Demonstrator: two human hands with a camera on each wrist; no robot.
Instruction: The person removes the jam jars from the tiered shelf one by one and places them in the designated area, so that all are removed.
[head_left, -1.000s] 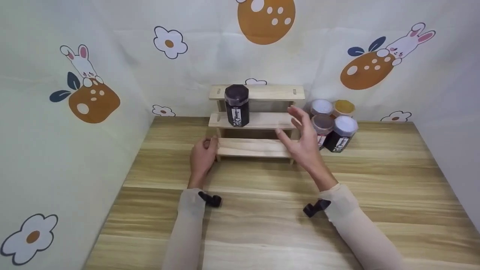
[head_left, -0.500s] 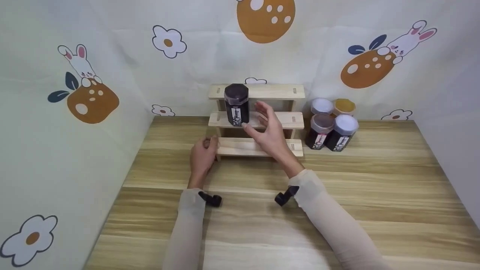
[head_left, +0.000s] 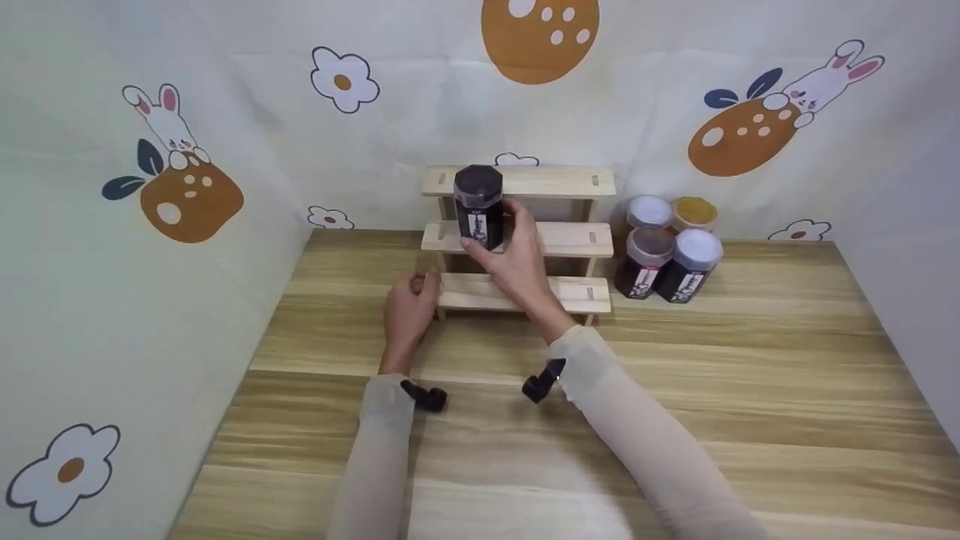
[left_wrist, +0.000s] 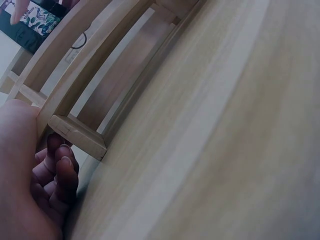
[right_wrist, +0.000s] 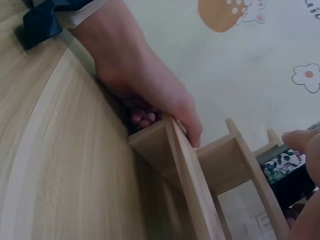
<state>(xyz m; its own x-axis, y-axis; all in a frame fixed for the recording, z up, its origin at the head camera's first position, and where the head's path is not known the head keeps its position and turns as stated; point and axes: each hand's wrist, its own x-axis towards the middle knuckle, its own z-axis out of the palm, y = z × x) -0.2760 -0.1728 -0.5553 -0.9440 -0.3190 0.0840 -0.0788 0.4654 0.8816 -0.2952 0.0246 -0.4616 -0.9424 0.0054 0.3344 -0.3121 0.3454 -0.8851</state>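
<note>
A three-step wooden rack (head_left: 574,292) stands against the back wall. On its middle step, toward the left, is a dark faceted jar (head_left: 480,196) with a dark lid and a patterned white label. My right hand (head_left: 517,262) grips this jar from the right, thumb across the front and fingers behind; in the right wrist view the thumb lies by the label (right_wrist: 282,165). My left hand (head_left: 409,311) holds the left end of the lowest step, thumb on top. In the left wrist view, its fingers (left_wrist: 66,175) curl beneath that end.
Right of the rack several similar jars stand close together: a brown-lidded one (head_left: 646,262), a white-lidded one (head_left: 690,266), another white-lidded one (head_left: 649,211) and a yellow-lidded one (head_left: 695,213) behind. A printed cloth wall (head_left: 420,127) borders the wood-grain table (head_left: 480,465).
My right hand has moved left from beside the group of jars, across the rack, and has taken hold of the dark jar. My left hand has stayed at the rack's lowest step.
</note>
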